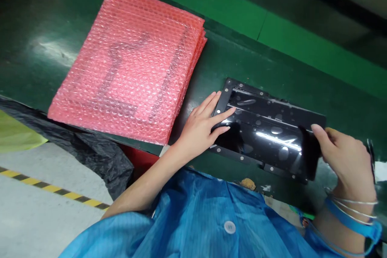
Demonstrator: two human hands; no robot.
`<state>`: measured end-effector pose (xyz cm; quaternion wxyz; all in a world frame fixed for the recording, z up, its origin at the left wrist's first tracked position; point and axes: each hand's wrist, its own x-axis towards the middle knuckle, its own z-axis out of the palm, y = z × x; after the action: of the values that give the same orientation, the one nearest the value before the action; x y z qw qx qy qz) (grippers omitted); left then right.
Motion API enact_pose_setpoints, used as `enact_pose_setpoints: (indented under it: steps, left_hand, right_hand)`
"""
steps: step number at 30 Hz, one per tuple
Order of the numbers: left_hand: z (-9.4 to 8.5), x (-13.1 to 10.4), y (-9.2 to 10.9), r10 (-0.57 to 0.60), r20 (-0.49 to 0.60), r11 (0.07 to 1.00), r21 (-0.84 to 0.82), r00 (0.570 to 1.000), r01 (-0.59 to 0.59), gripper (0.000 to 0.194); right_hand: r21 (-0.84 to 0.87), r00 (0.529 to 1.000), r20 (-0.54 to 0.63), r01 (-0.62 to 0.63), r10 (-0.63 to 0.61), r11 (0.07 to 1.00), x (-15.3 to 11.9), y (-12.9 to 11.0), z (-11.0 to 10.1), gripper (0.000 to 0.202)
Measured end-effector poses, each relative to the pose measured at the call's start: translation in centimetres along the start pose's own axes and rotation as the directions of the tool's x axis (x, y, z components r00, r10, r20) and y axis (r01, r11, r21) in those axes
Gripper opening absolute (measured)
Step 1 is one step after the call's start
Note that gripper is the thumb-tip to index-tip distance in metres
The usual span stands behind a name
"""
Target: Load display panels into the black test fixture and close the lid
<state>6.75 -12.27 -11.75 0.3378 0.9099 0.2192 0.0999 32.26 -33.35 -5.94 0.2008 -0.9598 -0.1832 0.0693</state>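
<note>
A glossy black rectangular panel [266, 129] with small screws along its frame lies flat on the dark green belt [45, 40]. My left hand [205, 123] rests on the panel's left end, fingers spread over the corner. At the right end my right hand [341, 157] grips the edge, with the thumb on top of the glossy face. A blue strap and thin bangles circle that wrist. To the left of the panel lies a stack of pink bubble-wrap bags [133, 60], a hand's width from my left hand.
A black plastic sheet [90, 153] hangs off the belt's near edge at the left. Behind the belt runs a bright green strip [242, 8]. The grey floor below has a yellow-black line [54, 189]. My blue smock [196, 217] fills the bottom.
</note>
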Motion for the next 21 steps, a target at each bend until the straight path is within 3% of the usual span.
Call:
enact_pose_setpoints:
  steps: [2,3,6,9,11,14,17,21]
  left_hand:
    - [-0.2,-0.1,-0.1,-0.006,0.0,1.0,0.016,1.0,0.006,0.045]
    - [-0.3,-0.1,-0.1,-0.01,0.002,1.0,0.028,1.0,0.01,0.044]
    - [0.0,-0.1,0.9,-0.02,-0.059,0.995,0.097,0.998,0.026,0.043]
    - [2.0,0.2,4.0,0.106,-0.133,0.984,0.156,0.985,-0.085,0.047]
    - [4.3,0.4,6.8,0.296,-0.042,0.947,0.144,0.954,-0.287,0.049]
    - [8.0,0.7,10.4,0.491,0.158,0.854,0.11,0.857,-0.509,0.058]
    - [10.4,1.0,11.9,0.526,0.248,0.809,0.148,0.813,-0.569,0.06]
    - [10.9,1.1,12.1,0.521,0.277,0.783,0.222,0.808,-0.581,0.051]
  right_hand:
    - [-0.31,0.996,-0.059,0.041,-0.062,0.95,0.8,0.1,-0.5,0.054]
    - [-0.36,0.992,-0.092,0.045,-0.083,0.932,1.1,0.0,-0.8,0.055]
    - [-0.174,0.988,-0.118,0.078,-0.099,0.982,1.7,0.0,-1.2,0.055]
    - [0.124,0.993,0.003,0.118,-0.12,0.985,2.9,0.4,-0.7,0.057]
    - [0.212,0.989,0.058,0.121,-0.136,0.97,4.1,0.9,0.1,0.058]
    - [0.142,0.986,0.08,0.133,-0.145,0.981,5.9,1.6,1.4,0.06]
    - [-0.008,0.987,0.086,0.137,-0.136,0.991,6.5,1.7,2.3,0.06]
    - [-0.097,0.99,0.07,0.131,-0.125,0.987,6.2,1.5,2.8,0.058]
